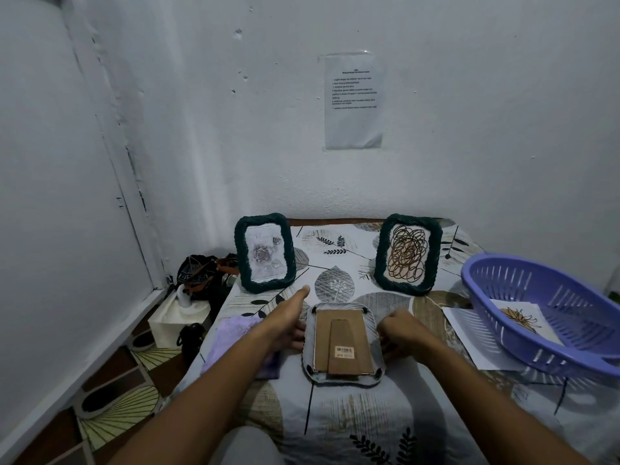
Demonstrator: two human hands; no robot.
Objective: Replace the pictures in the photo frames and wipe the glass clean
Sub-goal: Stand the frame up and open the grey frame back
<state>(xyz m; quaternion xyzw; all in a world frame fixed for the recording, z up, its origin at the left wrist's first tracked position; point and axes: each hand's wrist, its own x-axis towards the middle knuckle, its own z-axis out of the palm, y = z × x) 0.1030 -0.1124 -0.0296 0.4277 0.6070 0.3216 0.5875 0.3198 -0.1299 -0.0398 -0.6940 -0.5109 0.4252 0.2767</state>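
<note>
Hands (pixel 285 322) (pixel 401 328) flanking face-down frame (pixel 342 347) edges

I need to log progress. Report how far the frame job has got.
Done: nothing certain; two dark green woven frames stand upright with pictures inside. In hand: a third frame lies face down, brown cardboard backing still on, left hand and right hand at its sides. Left: swapping pictures, with sheets waiting in the purple plastic basket, and wiping glass with the lilac cloth.

Two dark green woven frames (pixel 265 253), a lilac cloth (pixel 231 337), a purple slotted basket (pixel 543 317), a leaf-patterned sheet (pixel 335 417).
</note>
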